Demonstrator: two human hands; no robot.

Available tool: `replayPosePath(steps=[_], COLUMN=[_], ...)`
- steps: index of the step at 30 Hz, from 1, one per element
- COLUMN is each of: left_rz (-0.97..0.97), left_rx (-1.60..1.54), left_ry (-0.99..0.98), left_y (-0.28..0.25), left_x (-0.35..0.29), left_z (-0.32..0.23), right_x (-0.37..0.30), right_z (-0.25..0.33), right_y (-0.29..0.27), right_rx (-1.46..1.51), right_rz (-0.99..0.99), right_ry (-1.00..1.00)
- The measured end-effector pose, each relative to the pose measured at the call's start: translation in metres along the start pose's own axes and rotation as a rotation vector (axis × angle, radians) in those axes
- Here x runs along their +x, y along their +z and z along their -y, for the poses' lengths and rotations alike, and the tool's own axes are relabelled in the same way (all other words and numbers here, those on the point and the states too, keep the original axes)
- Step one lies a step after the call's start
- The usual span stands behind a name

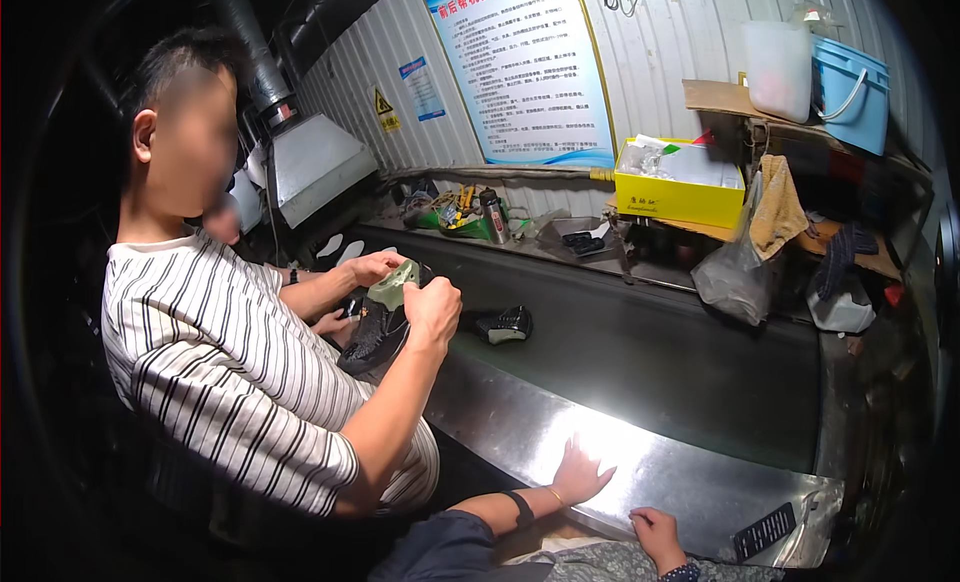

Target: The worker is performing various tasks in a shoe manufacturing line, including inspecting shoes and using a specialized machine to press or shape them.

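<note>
My left hand (582, 474) lies on the shiny metal ledge (500, 387), fingers spread and nothing in it. A gold bracelet and a black band circle that arm. Nearer the ledge's front edge, my right hand (657, 538) rests with its fingers curled in, holding nothing that I can see. A dark phone (764, 531) lies on the ledge to its right. At left, a co-worker in a striped shirt grips a black shoe upper (376, 344) with a green shoe last (396, 286) in it. Beyond the ledge, another black shoe (505, 325) with a pale green last lies on the dark conveyor belt (640, 367).
Behind the belt, a shelf holds tools and a dark bottle (493, 216). To the right stand a yellow box (680, 197), a blue bucket (850, 94) and a hanging tan cloth (778, 210). A plastic bag (735, 282) hangs below. The co-worker (230, 362) stands close at left.
</note>
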State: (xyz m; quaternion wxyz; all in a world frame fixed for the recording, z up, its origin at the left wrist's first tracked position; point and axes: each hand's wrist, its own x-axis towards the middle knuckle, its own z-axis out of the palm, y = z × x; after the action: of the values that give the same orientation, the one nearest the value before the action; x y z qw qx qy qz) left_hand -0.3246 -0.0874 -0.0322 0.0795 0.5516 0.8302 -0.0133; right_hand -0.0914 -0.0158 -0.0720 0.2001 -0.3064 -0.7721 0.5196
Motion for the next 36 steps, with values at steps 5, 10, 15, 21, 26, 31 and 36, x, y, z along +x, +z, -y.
replayPosePath(steps=[5,10,15,21,26,31,36], left_rz=[-0.01,0.006,0.043,0.045,0.005,0.002,-0.038], left_rx=[0.033,0.025,0.029,0.032,0.024,-0.006,-0.001], left_ry=[-0.005,-0.016,-0.018,-0.017,-0.025,-0.019,-0.015], left_y=[0.001,0.005,0.006,0.009,0.011,0.009,0.012], left_x=[-0.001,0.0,0.001,0.002,0.001,-0.002,-0.002], left_z=[-0.001,-0.001,0.0,0.001,0.002,0.002,0.001], right_x=[-0.001,-0.002,-0.001,0.0,-0.001,-0.004,-0.004], right_z=[0.0,0.0,0.0,0.0,0.002,0.006,0.007], right_y=[-0.001,-0.002,-0.003,-0.002,-0.003,-0.004,-0.005], right_rx=[0.022,0.056,0.064,0.088,0.066,0.04,0.125], right_rz=[0.011,0.004,0.015,0.008,0.004,0.015,0.019], right_ry=[0.033,0.048,0.064,0.09,0.07,0.084,0.107])
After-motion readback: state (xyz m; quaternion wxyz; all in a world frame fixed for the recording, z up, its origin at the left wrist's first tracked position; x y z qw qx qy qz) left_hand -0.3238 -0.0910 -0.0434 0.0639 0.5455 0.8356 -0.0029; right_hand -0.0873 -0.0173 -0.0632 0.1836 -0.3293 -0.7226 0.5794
